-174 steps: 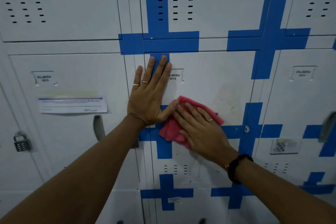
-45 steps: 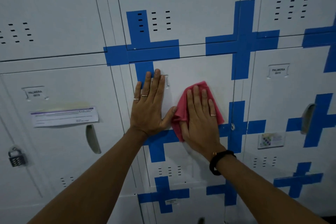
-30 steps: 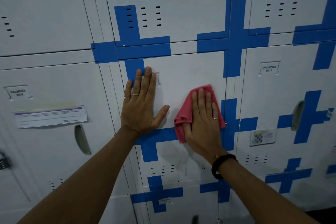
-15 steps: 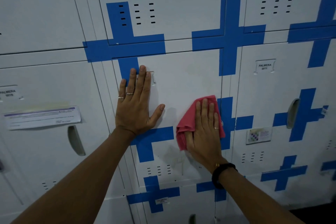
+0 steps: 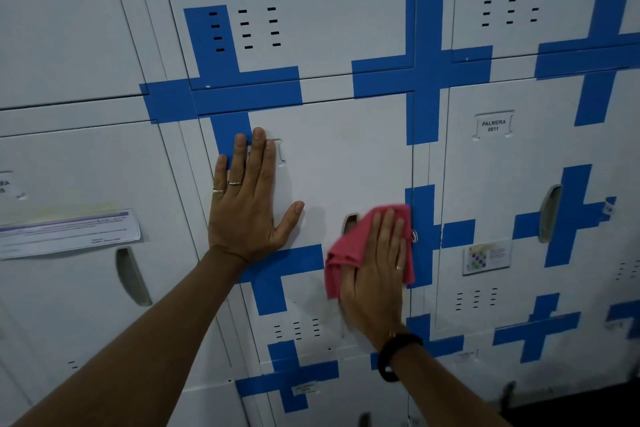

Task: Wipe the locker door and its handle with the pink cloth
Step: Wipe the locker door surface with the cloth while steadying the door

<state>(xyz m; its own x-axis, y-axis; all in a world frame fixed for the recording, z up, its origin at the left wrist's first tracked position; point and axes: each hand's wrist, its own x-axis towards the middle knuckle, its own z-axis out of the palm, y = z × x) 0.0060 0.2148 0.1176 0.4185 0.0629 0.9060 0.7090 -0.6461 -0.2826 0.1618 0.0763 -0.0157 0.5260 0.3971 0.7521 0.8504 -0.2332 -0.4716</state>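
Pink cloth (image 5: 349,253) has slid down and right under the flat right hand (image 5: 377,274), now half covering the handle (image 5: 350,222) of the locker door (image 5: 346,163). The left hand (image 5: 247,204) stays splayed, holding nothing; handle wiping seems to be starting.

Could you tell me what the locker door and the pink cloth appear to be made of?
Locker door: probably painted sheet metal, smooth and matte white, with punched vent slots and a recessed handle.
Pink cloth: soft fabric, possibly microfibre; it folds and bunches under the right hand.
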